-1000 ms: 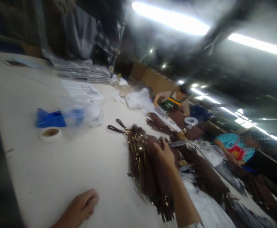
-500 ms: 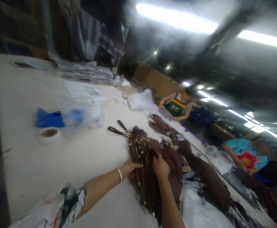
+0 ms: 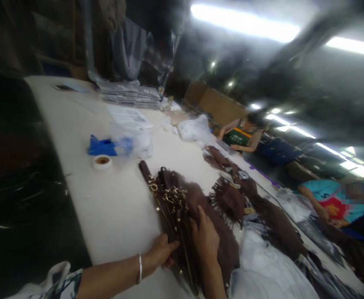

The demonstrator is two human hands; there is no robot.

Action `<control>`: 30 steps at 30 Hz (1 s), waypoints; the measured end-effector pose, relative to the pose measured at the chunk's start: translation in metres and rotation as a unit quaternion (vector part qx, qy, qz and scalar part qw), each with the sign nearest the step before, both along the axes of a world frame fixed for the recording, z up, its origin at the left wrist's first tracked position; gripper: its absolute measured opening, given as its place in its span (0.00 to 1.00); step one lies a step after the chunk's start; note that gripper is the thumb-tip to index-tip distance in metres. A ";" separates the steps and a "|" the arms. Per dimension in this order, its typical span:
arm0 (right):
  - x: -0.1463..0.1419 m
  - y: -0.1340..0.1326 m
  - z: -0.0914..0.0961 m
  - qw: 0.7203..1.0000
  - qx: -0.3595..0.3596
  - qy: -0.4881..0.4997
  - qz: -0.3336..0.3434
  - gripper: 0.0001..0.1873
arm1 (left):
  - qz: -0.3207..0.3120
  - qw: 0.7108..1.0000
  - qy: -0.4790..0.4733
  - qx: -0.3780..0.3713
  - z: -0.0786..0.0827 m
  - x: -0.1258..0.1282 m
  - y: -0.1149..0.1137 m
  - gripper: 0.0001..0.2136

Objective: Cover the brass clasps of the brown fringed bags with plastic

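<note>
Several pouches [image 3: 173, 216] between left hand [image 3: 158, 251] and right [image 3: 206, 240]

Bright light is cast from overhead by long tube lights [image 3: 244, 23]. A brown partition [image 3: 215, 99] is seen beyond the white table [image 3: 119, 216].
</note>
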State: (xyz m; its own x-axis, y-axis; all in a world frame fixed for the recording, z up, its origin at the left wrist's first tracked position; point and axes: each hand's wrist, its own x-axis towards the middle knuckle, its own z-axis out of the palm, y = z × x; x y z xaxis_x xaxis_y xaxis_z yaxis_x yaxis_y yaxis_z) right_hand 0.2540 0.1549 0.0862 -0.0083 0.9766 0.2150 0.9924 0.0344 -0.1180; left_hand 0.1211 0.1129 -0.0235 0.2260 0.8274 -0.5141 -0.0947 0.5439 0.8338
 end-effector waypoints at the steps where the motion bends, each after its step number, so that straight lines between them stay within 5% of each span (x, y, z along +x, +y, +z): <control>1: -0.011 -0.016 -0.002 1.000 0.013 -0.016 0.011 0.28 | 0.001 1.000 -0.001 -0.002 -0.003 -0.008 -0.020 0.16; 7: -0.050 -0.089 -0.006 0.998 0.028 -0.044 0.031 0.24 | 0.005 0.999 0.010 -0.036 -0.011 -0.039 -0.117 0.13; 14: -0.058 -0.102 0.038 0.999 0.021 0.015 -0.036 0.20 | 0.061 0.996 -0.017 -0.057 0.006 -0.029 -0.134 0.19; 20: -0.087 -0.109 -0.018 0.995 0.091 -0.002 0.047 0.28 | 0.110 0.990 -0.057 -0.064 0.009 0.003 -0.143 0.17; 22: -0.080 -0.108 -0.021 0.995 0.080 0.008 0.063 0.28 | 0.104 0.991 -0.045 -0.075 0.007 0.006 -0.147 0.17; 26: -0.046 -0.099 0.022 0.999 0.039 0.025 0.023 0.24 | 0.047 0.991 -0.039 -0.118 0.007 -0.009 -0.152 0.16; 30: -0.025 -0.082 0.057 0.993 0.093 0.002 -0.077 0.24 | -0.026 0.985 -0.063 -0.155 0.011 -0.026 -0.147 0.10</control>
State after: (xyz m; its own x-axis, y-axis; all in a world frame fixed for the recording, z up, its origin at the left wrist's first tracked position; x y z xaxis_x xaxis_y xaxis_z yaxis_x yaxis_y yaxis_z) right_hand 0.2288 0.0728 0.1433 0.1392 0.9098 0.3909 0.9872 -0.0963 -0.1274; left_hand 0.0948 -0.0339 -0.0123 0.3419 0.6201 -0.7062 -0.1522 0.7781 0.6095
